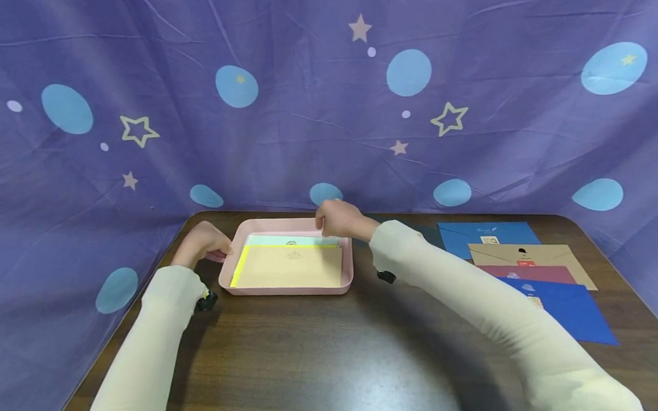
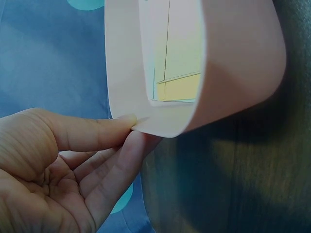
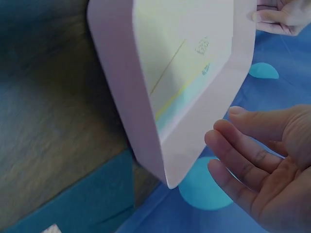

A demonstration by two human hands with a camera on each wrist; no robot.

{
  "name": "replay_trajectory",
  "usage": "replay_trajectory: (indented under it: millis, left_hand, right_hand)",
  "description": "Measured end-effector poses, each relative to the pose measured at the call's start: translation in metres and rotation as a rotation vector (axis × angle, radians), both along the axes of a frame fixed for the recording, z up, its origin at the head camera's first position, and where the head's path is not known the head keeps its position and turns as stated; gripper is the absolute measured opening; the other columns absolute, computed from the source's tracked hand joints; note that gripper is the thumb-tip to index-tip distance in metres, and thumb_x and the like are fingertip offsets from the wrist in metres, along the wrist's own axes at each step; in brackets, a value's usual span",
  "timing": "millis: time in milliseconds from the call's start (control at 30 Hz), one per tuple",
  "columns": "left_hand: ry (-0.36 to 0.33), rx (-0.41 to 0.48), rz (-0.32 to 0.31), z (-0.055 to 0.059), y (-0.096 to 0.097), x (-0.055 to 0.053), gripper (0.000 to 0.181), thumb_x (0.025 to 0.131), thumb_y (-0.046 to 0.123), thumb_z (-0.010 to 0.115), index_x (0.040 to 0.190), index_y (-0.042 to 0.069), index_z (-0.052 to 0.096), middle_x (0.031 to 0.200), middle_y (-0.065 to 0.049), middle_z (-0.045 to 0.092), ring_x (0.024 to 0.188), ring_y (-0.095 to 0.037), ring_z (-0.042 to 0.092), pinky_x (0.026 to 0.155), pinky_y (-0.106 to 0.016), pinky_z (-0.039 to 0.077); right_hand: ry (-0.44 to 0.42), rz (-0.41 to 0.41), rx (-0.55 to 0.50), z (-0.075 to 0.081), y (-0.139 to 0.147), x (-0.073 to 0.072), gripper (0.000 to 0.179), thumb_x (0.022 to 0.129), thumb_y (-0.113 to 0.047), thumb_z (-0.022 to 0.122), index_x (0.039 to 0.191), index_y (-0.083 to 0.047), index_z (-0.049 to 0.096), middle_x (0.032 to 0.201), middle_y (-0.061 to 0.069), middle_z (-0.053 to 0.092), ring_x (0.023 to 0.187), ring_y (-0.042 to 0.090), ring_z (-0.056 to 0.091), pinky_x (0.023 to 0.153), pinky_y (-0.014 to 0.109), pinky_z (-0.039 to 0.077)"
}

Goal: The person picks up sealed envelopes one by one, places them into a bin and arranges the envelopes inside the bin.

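Observation:
A pink tray (image 1: 288, 291) lies on the table against the back curtain. Inside it are stacked envelopes: a tan envelope (image 1: 290, 270) on top, a yellow envelope (image 1: 240, 270) showing along its edge, and a mint-green envelope (image 1: 267, 239) behind. My left hand (image 2: 73, 165) pinches the tray's rim at its left side between thumb and index finger. Over by the back right corner is my right hand (image 3: 272, 160), its fingers loosely bent with nothing between them. The fingertips are close to the tray's back rim (image 3: 214, 116) in the right wrist view.
To the right, envelopes overlap on the brown table (image 1: 312, 351): a light-blue envelope (image 1: 461, 237), a beige envelope (image 1: 559, 258), a maroon envelope (image 1: 549, 273) and a royal-blue envelope (image 1: 578, 318). A dark teal envelope (image 3: 97, 194) lies nearer the tray. A purple curtain (image 1: 316, 151) hangs behind.

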State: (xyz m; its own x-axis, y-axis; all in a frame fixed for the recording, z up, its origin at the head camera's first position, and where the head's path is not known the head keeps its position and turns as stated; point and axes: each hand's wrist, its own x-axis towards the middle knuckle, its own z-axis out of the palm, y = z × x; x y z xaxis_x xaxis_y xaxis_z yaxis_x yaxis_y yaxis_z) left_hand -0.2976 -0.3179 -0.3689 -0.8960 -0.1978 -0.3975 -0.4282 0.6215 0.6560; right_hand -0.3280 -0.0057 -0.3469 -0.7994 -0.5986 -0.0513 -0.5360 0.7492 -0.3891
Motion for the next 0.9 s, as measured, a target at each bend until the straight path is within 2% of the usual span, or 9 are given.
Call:
replay_trajectory:
  millis: [233,400,533,667,900]
  left_hand:
    - [-0.009,0.002,0.008,0.001,0.002,0.0,0.017,0.079,-0.014,0.067,0.096,-0.017,0.067,0.061,-0.003,0.058,0.052,-0.011,0.061,0.056,-0.025,0.064]
    - [-0.019,-0.019,0.024,0.003,0.003,0.0,0.009,0.078,-0.014,0.068,0.088,-0.013,0.069,0.06,-0.003,0.057,0.051,-0.011,0.062,0.056,-0.026,0.064]
    - [-0.027,-0.026,0.025,0.004,0.004,0.0,0.006,0.079,-0.014,0.067,0.081,-0.009,0.068,0.06,-0.003,0.057,0.05,-0.011,0.061,0.055,-0.025,0.064]
    - [-0.031,-0.017,0.02,0.005,0.006,0.001,0.007,0.079,-0.014,0.066,0.084,-0.011,0.068,0.06,-0.003,0.057,0.05,-0.01,0.061,0.055,-0.025,0.064]
    - [-0.045,-0.017,0.017,0.006,0.004,0.0,0.006,0.078,-0.014,0.066,0.078,-0.008,0.067,0.061,-0.002,0.056,0.05,-0.01,0.061,0.056,-0.025,0.064]
  right_hand:
    - [0.011,0.042,-0.04,0.014,0.035,-0.003,0.018,0.087,0.0,0.071,0.103,-0.004,0.078,0.105,0.01,0.076,0.096,0.024,0.071,0.084,0.038,0.063]
    - [0.007,0.073,-0.076,0.024,0.063,-0.002,0.015,0.087,-0.002,0.074,0.102,-0.003,0.078,0.102,0.013,0.077,0.096,0.025,0.073,0.085,0.038,0.064]
    - [-0.007,0.104,-0.091,0.031,0.087,0.0,0.014,0.087,-0.001,0.076,0.101,-0.002,0.077,0.099,0.014,0.077,0.091,0.025,0.073,0.081,0.038,0.065]
    - [-0.021,0.125,-0.07,0.037,0.113,0.001,0.014,0.087,-0.002,0.077,0.101,-0.002,0.076,0.099,0.015,0.077,0.089,0.024,0.073,0.078,0.038,0.065]
    - [-0.07,0.151,-0.013,0.042,0.166,0.008,0.013,0.086,0.002,0.074,0.099,0.0,0.075,0.092,0.013,0.076,0.083,0.022,0.073,0.073,0.037,0.065]
